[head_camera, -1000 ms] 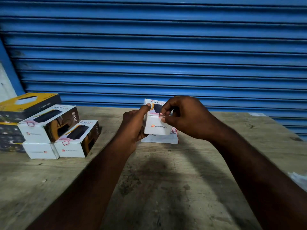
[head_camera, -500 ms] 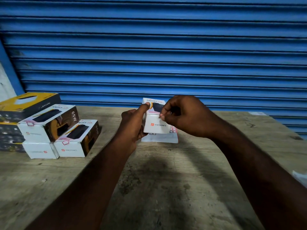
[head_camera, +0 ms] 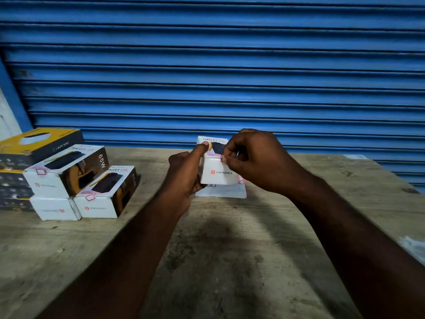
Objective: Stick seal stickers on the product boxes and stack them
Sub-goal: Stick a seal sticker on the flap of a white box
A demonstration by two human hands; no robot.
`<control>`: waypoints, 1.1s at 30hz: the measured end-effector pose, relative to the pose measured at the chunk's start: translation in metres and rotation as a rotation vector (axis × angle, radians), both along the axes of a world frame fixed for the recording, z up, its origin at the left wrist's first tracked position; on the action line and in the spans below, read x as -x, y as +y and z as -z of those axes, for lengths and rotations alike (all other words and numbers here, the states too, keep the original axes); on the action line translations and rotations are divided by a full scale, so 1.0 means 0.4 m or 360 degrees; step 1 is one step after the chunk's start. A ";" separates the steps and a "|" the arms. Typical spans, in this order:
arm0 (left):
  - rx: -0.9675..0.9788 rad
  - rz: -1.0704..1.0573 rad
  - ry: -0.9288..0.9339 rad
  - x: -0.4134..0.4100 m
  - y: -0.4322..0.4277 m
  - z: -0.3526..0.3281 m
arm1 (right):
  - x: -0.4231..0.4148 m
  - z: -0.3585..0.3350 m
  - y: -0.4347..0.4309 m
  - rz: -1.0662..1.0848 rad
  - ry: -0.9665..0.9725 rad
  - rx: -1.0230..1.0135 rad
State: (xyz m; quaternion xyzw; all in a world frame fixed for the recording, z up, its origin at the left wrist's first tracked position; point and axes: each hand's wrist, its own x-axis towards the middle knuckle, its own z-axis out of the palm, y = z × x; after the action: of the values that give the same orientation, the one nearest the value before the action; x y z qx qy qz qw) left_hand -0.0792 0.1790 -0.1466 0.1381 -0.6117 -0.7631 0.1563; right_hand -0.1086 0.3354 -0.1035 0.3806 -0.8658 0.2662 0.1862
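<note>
Seemingly upright box (head_camera: 218, 171), logo end facing camera

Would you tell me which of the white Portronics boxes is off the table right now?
The white box gripped by the left hand, with the right hand at its top edge. The other white boxes sit stacked at the table's left.
</note>
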 end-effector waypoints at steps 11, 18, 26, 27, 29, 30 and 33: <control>-0.0027 -0.0043 0.0028 0.020 -0.005 0.017 | 0.009 0.006 0.001 -0.0005 -0.0016 0.0062; 0.0016 -0.0041 0.0042 0.020 -0.010 0.016 | 0.013 0.010 0.004 -0.0058 -0.0118 0.0200; 0.0006 -0.0054 0.0052 0.001 -0.011 -0.004 | 0.013 0.027 -0.006 -0.0174 0.0221 0.0207; 0.0005 -0.0054 0.0055 -0.001 -0.011 -0.005 | 0.016 0.029 -0.006 -0.0162 0.0237 0.0185; 0.0005 -0.0045 0.0055 -0.003 -0.010 -0.008 | 0.021 0.031 -0.005 -0.0147 0.0263 0.0151; 0.0007 -0.0038 0.0051 -0.004 -0.009 -0.009 | 0.023 0.032 -0.005 -0.0145 0.0268 0.0149; 0.0006 -0.0025 0.0046 -0.005 -0.012 -0.012 | 0.027 0.034 -0.003 -0.0147 0.0279 0.0177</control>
State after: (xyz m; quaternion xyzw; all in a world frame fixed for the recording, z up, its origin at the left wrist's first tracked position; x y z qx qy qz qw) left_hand -0.0772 0.1742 -0.1420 0.1317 -0.6098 -0.7625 0.1713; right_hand -0.1194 0.3342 -0.1170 0.4312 -0.8116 0.2877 0.2696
